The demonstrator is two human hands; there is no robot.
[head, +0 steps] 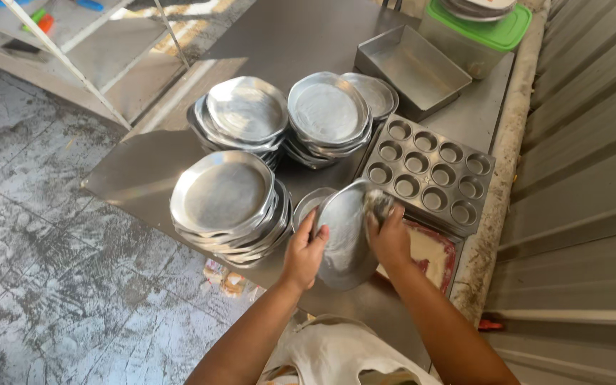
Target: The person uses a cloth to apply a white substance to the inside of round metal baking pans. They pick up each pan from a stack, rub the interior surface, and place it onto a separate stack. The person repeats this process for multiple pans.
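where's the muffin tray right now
The muffin tray lies on the metal table's right side, beyond the right hand, beside the plate stacks.

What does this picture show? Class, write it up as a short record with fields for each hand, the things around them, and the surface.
Left hand: left hand grips the rim of a tilted round metal plate
Right hand: right hand presses a small wad of cloth against the plate's inner face
Stacks: three stacks of metal plates
Tray: muffin tin right of the hands
Behind: rectangular metal pan; green-lidded container
Surface: metal table
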